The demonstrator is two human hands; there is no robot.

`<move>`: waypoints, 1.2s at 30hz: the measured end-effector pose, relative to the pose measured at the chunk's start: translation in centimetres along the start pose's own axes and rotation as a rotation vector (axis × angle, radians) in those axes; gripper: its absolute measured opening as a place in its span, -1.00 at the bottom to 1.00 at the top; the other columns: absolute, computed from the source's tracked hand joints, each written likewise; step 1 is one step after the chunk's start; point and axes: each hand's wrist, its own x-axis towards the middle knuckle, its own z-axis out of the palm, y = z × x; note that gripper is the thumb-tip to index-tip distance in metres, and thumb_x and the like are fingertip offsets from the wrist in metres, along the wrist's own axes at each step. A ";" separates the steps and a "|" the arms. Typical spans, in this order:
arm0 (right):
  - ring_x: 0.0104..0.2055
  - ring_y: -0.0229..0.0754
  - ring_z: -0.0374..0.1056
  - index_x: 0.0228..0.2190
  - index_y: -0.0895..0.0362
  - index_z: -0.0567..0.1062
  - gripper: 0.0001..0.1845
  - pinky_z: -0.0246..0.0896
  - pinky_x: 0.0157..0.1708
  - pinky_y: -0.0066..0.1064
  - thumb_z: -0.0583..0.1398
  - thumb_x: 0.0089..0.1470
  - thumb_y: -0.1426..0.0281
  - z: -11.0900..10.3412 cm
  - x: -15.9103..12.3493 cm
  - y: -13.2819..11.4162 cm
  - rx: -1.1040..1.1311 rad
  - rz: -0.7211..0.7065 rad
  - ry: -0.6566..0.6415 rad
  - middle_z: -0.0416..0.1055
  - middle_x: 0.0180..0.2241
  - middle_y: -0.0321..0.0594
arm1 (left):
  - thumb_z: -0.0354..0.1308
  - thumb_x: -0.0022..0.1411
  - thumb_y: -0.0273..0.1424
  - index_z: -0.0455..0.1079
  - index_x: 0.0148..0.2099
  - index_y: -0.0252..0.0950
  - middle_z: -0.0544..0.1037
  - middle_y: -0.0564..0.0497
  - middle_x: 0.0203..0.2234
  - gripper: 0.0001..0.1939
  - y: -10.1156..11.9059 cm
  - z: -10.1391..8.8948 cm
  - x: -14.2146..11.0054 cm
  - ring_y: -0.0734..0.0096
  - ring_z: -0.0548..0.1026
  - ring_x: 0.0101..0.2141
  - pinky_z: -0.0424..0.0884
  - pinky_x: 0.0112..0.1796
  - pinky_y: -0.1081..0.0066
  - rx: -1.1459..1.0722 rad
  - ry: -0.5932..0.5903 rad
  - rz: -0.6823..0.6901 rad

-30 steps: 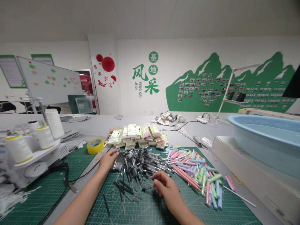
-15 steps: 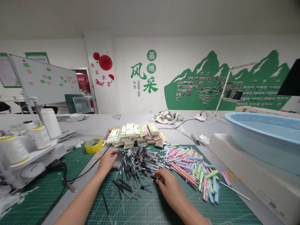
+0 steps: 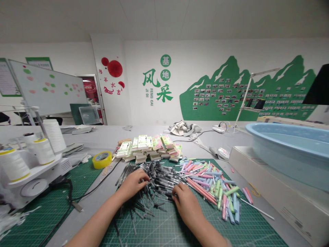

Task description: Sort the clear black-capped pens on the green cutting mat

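A heap of black and clear pens (image 3: 164, 176) lies on the green cutting mat (image 3: 159, 230). My left hand (image 3: 133, 185) reaches over the heap's left part, thumb and fingers pinched together; what is between them is too small to make out. At the heap's right front edge my right hand (image 3: 186, 202) has its fingers curled round the end of a black pen (image 3: 169, 197), mostly hidden by the hand. Several loose pens and thin dark pen parts (image 3: 138, 209) are scattered in front of the heap, partly under my left arm.
Pastel pens or tubes (image 3: 205, 178) are piled right of the heap. Behind it stand stacked small boxes (image 3: 144, 144). Yellow tape (image 3: 102, 160) and a sewing machine with thread cones (image 3: 43, 151) are at the left. A blue basin (image 3: 288, 151) rests on a white box (image 3: 272, 192).
My left hand has moved right, from the heap's left edge to over the pens. My right hand has shifted slightly, staying at the heap's right front edge.
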 end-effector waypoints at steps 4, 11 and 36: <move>-0.18 -0.10 0.27 -0.38 0.08 0.42 -0.84 0.11 -0.24 -0.38 0.07 0.02 0.53 0.1 0.2 0.2 -0.049 -0.002 0.006 0.37 -0.28 -0.20 | 0.12 0.07 -0.46 0.46 -0.27 -0.16 0.44 0.07 -0.32 -0.83 0.6 0.2 -0.3 0.41 0.38 -0.27 0.25 -0.23 0.47 0.022 -0.111 0.044; -0.20 -0.10 0.27 -0.40 0.10 0.43 -0.81 0.10 -0.26 -0.36 0.04 0.06 0.54 -0.2 0.2 0.0 -0.111 -0.019 -0.017 0.39 -0.28 -0.18 | 0.14 0.04 -0.50 0.44 -0.27 -0.14 0.39 0.08 -0.28 -0.81 0.6 1.0 -0.6 0.39 0.34 -0.20 0.22 -0.18 0.47 0.128 -0.144 0.072; -0.19 -0.10 0.27 -0.40 0.12 0.44 -0.78 0.08 -0.24 -0.36 0.02 0.03 0.57 -0.3 0.2 -0.4 -0.134 -0.004 -0.039 0.41 -0.28 -0.17 | 0.05 0.13 -0.49 0.39 -0.25 -0.18 0.40 0.04 -0.28 -0.85 2.8 2.2 -0.5 0.36 0.35 -0.20 0.26 -0.18 0.44 0.127 0.022 0.058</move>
